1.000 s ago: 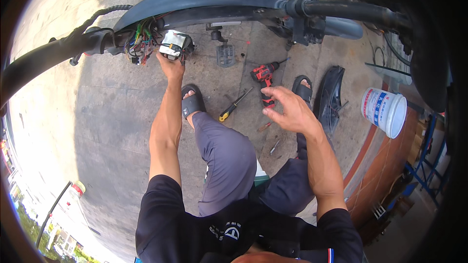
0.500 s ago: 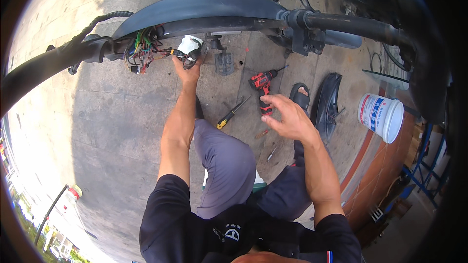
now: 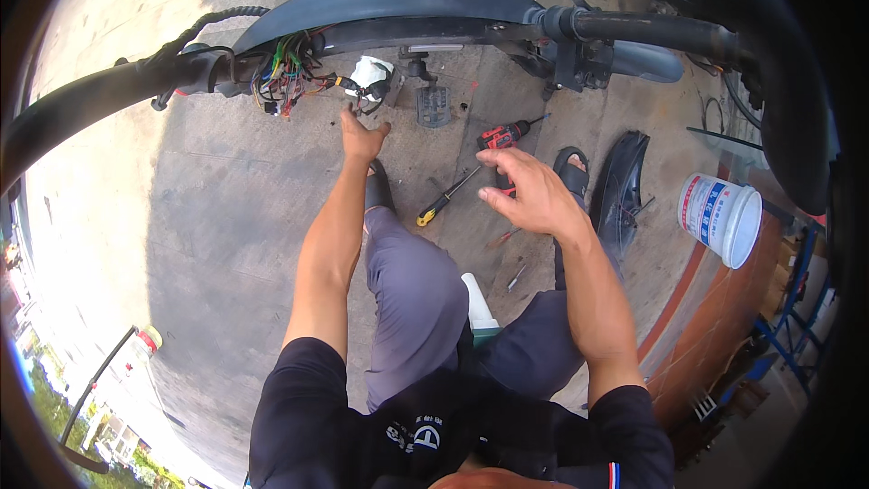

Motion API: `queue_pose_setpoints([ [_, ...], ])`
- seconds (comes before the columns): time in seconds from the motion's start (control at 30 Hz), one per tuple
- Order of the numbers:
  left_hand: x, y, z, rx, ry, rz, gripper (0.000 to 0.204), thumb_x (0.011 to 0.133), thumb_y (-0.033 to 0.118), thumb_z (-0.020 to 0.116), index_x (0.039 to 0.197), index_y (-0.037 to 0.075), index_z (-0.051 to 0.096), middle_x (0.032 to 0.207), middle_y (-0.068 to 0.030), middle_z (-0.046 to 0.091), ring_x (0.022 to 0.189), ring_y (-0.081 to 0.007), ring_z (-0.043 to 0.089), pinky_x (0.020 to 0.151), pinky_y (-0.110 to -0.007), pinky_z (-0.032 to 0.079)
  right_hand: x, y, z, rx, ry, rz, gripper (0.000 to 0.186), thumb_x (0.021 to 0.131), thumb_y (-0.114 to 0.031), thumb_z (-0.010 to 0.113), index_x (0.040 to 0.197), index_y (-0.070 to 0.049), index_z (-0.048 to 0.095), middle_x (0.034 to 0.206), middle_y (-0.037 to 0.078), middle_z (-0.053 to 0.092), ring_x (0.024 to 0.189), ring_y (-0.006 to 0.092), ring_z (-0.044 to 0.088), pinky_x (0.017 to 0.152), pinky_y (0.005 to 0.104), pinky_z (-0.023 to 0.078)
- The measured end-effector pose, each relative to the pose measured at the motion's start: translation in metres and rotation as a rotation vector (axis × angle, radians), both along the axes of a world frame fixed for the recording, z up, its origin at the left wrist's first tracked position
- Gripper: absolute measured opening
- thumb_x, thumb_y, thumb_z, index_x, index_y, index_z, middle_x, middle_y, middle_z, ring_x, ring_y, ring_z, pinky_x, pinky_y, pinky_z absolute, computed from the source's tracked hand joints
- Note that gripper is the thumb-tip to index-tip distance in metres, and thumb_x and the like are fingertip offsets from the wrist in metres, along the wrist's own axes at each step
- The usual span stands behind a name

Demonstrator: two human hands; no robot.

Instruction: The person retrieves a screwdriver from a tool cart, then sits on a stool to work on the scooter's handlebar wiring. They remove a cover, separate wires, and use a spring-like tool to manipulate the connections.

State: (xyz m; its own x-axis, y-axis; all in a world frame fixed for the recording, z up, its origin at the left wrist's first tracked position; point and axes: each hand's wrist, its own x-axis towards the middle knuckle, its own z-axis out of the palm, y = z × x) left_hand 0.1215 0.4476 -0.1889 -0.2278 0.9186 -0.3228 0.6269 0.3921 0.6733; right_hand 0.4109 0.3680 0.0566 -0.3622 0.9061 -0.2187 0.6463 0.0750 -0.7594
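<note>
I am stretching my left hand (image 3: pixel 362 138) straight out on a fully extended arm, fingers loose and gripping nothing, its tips just below the white-capped part (image 3: pixel 369 81) dangling among the bundle of coloured wires (image 3: pixel 285 80) under the scooter's black handlebar (image 3: pixel 407 9). I am hovering my right hand (image 3: pixel 529 192), elbow bent, palm down, fingers spread and empty, above the concrete floor (image 3: pixel 217 208), where a red cordless drill (image 3: pixel 500 138) and a yellow-handled screwdriver (image 3: pixel 445 199) are lying. A white bucket (image 3: pixel 720 219) is standing well apart to the right.
</note>
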Motion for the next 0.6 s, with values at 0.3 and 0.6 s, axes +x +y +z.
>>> queue_pose_setpoints([
  [0.3,-0.043,-0.010,0.210,-0.106,-0.657,0.288,0.030,0.091,0.021,0.068,0.110,-0.002,0.065,0.097,-0.0117,0.071,0.084,-0.0155,0.067,0.072,-0.027,0.054,-0.034,0.031,-0.010,-0.007,0.072,-0.058,0.051,0.085,-0.021,0.072,0.131,-0.002,0.057,0.120,0.017,0.065,0.098,0.0296,0.067,0.086,0.0399,0.054],
  [0.6,0.021,-0.009,0.293,-0.097,-1.065,0.459,0.028,0.094,0.016,0.064,0.113,-0.003,0.060,0.099,-0.0162,0.070,0.082,-0.0229,0.069,0.074,-0.031,0.058,-0.105,0.080,-0.045,-0.163,0.542,-0.327,0.045,0.096,-0.020,0.065,0.133,0.001,0.055,0.111,0.012,0.067,0.091,0.0154,0.066,0.078,0.0312,0.054],
])
